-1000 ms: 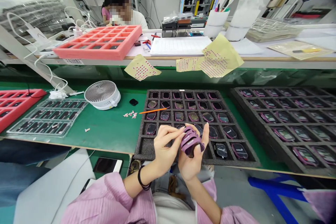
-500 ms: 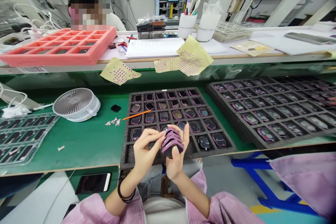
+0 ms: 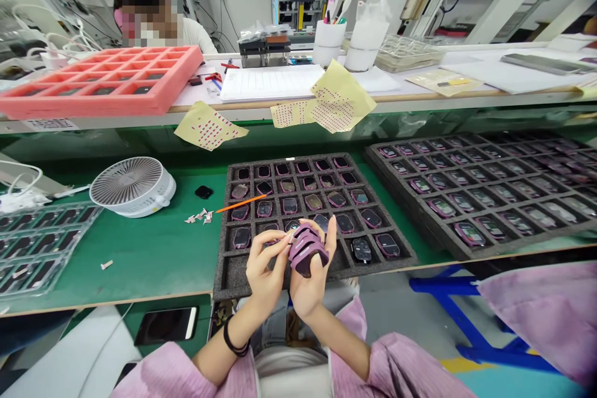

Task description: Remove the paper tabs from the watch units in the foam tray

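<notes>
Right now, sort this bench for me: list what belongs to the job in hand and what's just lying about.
Job in hand: left hand, right hand, stack of purple frames, black foam tray.

Lying about: desk fan, orange stick, smartphone, pink foam tray.

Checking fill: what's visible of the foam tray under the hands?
Dark grey foam tray lying flat on the green mat, divided into square cells, six across. Most cells hold dark devices with purple rims; the front left cell looks empty. An orange stick lies across its left edge. The left hand and right hand are above it.
</notes>
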A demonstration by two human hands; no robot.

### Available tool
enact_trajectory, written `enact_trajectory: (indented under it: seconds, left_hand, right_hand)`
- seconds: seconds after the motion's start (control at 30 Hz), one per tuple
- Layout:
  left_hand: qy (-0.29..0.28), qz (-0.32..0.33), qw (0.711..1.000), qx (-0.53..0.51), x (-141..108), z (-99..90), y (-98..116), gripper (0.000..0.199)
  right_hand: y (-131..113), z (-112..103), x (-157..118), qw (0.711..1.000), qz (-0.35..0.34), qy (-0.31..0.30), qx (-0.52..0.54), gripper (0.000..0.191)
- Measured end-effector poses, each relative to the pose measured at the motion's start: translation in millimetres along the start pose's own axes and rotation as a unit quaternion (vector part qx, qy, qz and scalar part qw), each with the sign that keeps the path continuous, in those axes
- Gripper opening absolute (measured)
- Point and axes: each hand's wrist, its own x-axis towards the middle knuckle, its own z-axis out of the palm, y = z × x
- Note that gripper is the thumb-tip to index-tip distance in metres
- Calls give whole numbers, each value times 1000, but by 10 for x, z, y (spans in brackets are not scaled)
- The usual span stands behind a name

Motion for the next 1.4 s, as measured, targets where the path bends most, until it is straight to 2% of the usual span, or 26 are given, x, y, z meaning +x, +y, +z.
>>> enact_trajectory:
  seconds: [0.23, 0.4, 0.5, 0.57, 0.63, 0.67, 0.7, 0.8, 0.87, 0.93, 1.17, 1.27, 1.33, 1.4]
  left_hand:
    - [-113, 65, 991, 16, 24, -122, -45, 35]
    - [-129, 42, 991, -1, -36, -236, -44, 41]
    - [-182, 33, 982, 42, 40, -432, -106, 48]
    - [-178, 21, 980, 82, 144, -658, -239, 53]
    - [-83, -27, 984, 154, 251, -929, -449, 49]
    - [-28, -75, 974, 212, 295, -1063, -573, 43]
    - [-14, -129, 954, 269, 328, -1183, -700, 36]
    - [-95, -238, 887, 384, 367, -1409, -1019, 24]
    - [-135, -264, 852, 431, 370, -1442, -1135, 21]
    - [-145, -278, 832, 458, 386, -1419, -1175, 20]
    - [-140, -356, 801, 461, 527, -1366, -1187, 23]
    - [-134, -363, 805, 449, 579, -1381, -1218, 18]
    - [-124, -385, 822, 400, 619, -1393, -1192, 15]
    - [-112, -401, 847, 330, 660, -1391, -1075, 17]
  right_hand:
    - [-18, -53, -6, 999, 33, -30, -5, 67]
    - [-8, -63, -27, 995, 80, -51, 8, 64]
    - [7, -42, 0, 988, 129, -84, 21, 62]
    - [1, -25, 34, 982, 153, -107, 35, 60]
    - [-15, -13, 69, 980, 156, -110, 47, 58]
    - [-23, -11, 82, 981, 154, -105, 51, 58]
    - [-31, -10, 92, 982, 154, -98, 53, 57]
    - [-41, -9, 94, 981, 164, -89, 55, 56]
    - [-41, -3, 81, 980, 167, -91, 57, 56]
    - [-40, 4, 67, 979, 167, -97, 60, 56]
    - [-20, -3, 57, 976, 172, -117, 64, 55]
    - [-31, -11, 59, 973, 183, -120, 69, 56]
    - [-56, -14, 79, 970, 196, -118, 80, 57]
    - [-88, -18, 130, 960, 234, -119, 97, 58]
